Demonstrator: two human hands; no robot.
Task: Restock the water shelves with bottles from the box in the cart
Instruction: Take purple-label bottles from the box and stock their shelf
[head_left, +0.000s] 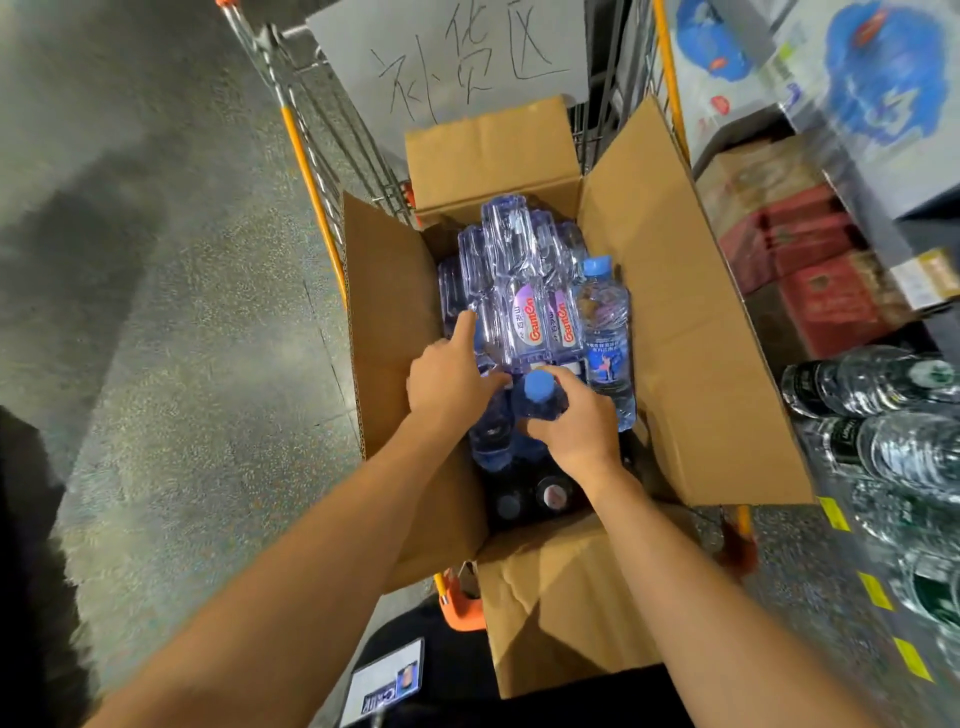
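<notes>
The right hand (574, 421) covers the body of the blue-capped bottle (538, 391) it holds, so only the cap and shoulder show. The left hand (451, 379) hides the bottles beneath it. Dark bottles (550, 493) at the near end of the box (670, 312) sit in shadow, their labels unreadable. The shelf bottles (883, 410) at right are blurred and cut by the frame edge. The cart (311, 171) is mostly hidden behind the box.

A blue cap (538, 387) is seen above the right hand (576, 431); beyond it, violet-tinted bottles (511, 291) with red-lettered labels are shown in a brown box (670, 291).
</notes>
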